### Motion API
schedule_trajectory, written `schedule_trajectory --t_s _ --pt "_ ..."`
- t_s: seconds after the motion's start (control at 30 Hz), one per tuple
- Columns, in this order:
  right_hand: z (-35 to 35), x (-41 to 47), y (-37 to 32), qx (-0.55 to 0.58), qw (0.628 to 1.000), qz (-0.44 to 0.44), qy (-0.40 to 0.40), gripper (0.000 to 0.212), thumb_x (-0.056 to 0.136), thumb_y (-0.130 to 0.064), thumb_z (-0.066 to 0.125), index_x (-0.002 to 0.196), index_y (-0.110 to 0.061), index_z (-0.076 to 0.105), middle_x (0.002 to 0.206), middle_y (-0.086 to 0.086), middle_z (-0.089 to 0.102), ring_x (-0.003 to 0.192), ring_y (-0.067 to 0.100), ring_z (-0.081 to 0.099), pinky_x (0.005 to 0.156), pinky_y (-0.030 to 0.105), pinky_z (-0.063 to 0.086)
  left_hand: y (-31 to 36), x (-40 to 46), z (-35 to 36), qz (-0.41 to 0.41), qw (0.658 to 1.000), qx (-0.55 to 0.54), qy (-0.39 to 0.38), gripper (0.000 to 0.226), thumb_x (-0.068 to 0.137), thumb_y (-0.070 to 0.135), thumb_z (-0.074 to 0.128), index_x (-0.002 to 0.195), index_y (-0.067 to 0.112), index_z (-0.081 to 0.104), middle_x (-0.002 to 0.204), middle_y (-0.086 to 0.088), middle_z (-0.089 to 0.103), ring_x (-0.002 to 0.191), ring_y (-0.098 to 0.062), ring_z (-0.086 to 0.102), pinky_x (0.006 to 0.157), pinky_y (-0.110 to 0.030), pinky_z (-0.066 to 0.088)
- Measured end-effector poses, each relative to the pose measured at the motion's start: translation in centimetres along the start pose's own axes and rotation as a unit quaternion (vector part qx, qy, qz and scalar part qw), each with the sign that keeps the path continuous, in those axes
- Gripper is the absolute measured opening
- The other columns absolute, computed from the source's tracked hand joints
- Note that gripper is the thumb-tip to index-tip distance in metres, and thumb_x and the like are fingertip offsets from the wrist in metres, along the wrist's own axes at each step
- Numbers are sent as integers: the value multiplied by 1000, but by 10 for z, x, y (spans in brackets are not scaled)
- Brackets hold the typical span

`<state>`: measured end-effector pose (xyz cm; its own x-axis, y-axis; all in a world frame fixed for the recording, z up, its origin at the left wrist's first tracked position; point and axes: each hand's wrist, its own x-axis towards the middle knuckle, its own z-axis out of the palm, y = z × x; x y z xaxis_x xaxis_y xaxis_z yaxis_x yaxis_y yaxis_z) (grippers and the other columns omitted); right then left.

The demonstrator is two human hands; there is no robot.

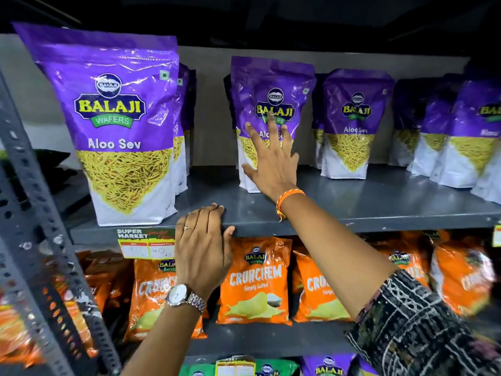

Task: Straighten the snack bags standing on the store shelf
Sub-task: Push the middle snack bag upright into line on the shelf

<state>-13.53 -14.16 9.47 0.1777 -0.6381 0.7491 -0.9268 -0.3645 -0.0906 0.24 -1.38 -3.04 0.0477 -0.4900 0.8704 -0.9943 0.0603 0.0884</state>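
Purple Aloo Sev snack bags stand on a grey metal shelf [352, 210]. A large bag [119, 126] stands at the front left with more behind it. The middle bag [271, 85] stands further back, leaning a little. My right hand [271, 161] is spread flat against its front, fingers apart, palm touching the bag. Beside it on the right stands another bag [352, 123], and more bags [466, 137] crowd the far right. My left hand [202, 245] rests on the shelf's front edge, fingers curled over the lip.
A perforated grey upright [35, 213] runs down the left. A price tag [145, 242] hangs on the shelf edge. Orange Crunchem bags [254, 280] fill the shelf below, and green and purple bags [325, 367] show at the bottom.
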Motion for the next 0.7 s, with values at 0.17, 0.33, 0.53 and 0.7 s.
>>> schedule_trajectory --t_s 0.17,0.33,0.53,0.7 --pt "-21 -22 -4 -11 1000 1 18 93 86 -47 76 161 -43 21 174 3 -3 154 42 15 84 56 51 -1 1 -5 -1 1000 1 -16 42 103 42 36 123 13 61 124 -8 67 109 -31 59 102 -43 34" --pt "-42 -45 -8 -16 999 6 30 93 87 -45 75 161 -44 19 174 3 -4 155 41 15 87 60 50 0 1 -8 -3 999 8 -35 43 103 42 37 124 13 60 124 -9 67 110 -31 60 103 -44 35" --pt "-68 -73 -12 -8 999 1 50 94 83 -43 76 160 -44 22 174 4 1 153 41 19 88 58 50 1 0 -10 -14 998 20 -57 45 103 44 35 125 13 60 125 -9 66 111 -32 59 103 -45 36" --pt "-91 -95 -13 9 998 -8 66 95 80 -43 79 159 -45 25 174 3 3 152 40 22 90 63 51 4 0 -13 -23 998 21 -63 47 103 43 35 127 12 61 125 -9 66 111 -33 59 103 -46 37"
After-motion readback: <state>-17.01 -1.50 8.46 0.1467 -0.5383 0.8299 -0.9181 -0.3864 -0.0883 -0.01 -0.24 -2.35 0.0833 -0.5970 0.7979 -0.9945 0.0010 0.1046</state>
